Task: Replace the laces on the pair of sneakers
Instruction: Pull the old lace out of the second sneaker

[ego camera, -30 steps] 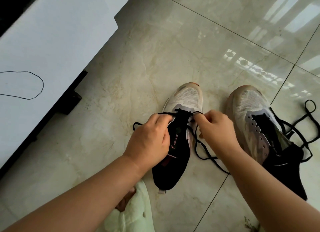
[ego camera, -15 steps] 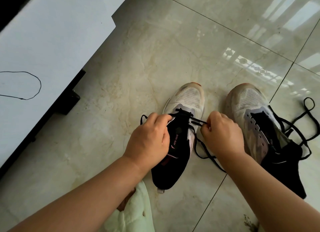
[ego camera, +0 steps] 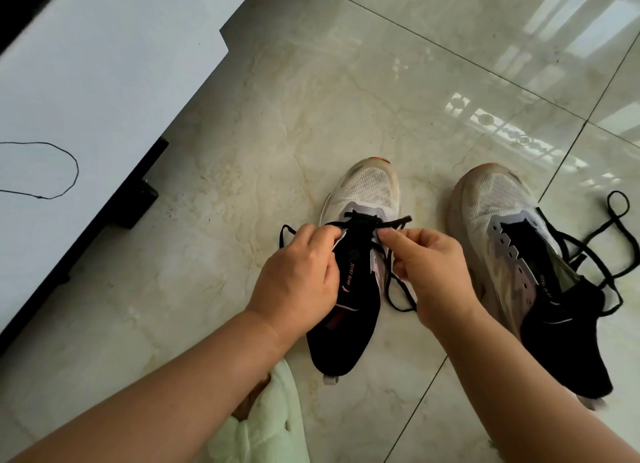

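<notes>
The white-mesh sneaker with black tongue (ego camera: 356, 272) stands on the pale marble tile floor (ego camera: 277, 116), toe pointing far, so its eyelets face the person. The left hand (ego camera: 298, 282) pinches the thin black lace (ego camera: 394, 222) at the left eyelets; the right hand (ego camera: 433, 272) pinches it on the right, probably threading the lowest rows. Fingertips hide the eyelets. The matching second sneaker (ego camera: 519, 261) waits right, a loose black lace (ego camera: 609, 227) beside it.

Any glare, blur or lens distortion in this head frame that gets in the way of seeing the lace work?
Head view: bright window reflections glare off the glossy floor tiles at upper right, clear of the work; wide-angle bending curves the white furniture edge and grout lines; the left hand, right hand and black lace on the left sneaker look sharp, with soft shadows only.
</notes>
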Motion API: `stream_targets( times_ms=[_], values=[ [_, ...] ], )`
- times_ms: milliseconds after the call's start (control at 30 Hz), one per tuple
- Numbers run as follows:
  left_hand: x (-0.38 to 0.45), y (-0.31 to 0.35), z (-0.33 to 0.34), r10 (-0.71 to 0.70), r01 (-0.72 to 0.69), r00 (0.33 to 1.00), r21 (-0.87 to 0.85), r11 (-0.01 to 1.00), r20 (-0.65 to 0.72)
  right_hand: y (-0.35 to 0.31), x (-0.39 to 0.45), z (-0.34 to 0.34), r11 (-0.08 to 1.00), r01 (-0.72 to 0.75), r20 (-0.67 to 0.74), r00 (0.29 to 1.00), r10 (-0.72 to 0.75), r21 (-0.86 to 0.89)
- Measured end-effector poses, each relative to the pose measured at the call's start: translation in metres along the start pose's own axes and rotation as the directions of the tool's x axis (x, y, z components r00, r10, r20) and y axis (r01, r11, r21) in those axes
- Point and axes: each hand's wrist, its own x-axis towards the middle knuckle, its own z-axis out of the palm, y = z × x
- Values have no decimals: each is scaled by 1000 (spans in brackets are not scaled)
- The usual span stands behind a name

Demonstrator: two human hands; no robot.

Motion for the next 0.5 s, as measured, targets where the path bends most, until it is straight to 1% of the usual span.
stream_targets(
  times_ms=[67,133,167,200,233,300,367,400,433,500],
  values=[
    [0,0,0,0,0,1000,0,1000,2,-3,-1,3,997,47,23,999,-48,57],
    [0,0,0,-6,6,1000,-2,1000,2,-5,-1,6,997,71,58,996,-72,25],
    [0,0,0,-8,8,1000,-2,1000,1,-4,0,5,994,102,59,993,-99,-42],
    [0,0,-1,-10,10,1000,-1,1000,-1,-4,3,3,977,152,46,988,-147,-150],
    [-1,0,-1,-14,14,1000,-1,1000,-2,-3,6,0,935,209,25,977,-211,-287],
    [-1,0,-1,-26,26,1000,-3,1000,-5,0,13,-12,782,259,-25,943,-331,-567],
    [-1,0,0,-30,30,999,-7,1000,-13,7,19,-25,628,225,-41,924,-381,-745],
    [-1,0,0,-29,29,999,-10,1000,-16,10,21,-30,576,194,-46,926,-375,-794],
    [-1,0,0,-30,29,999,-12,999,-18,12,21,-33,557,171,-55,929,-366,-813],
    [-1,0,0,-28,28,999,-17,999,-20,15,16,-35,595,186,-68,923,-378,-782]
  ],
)
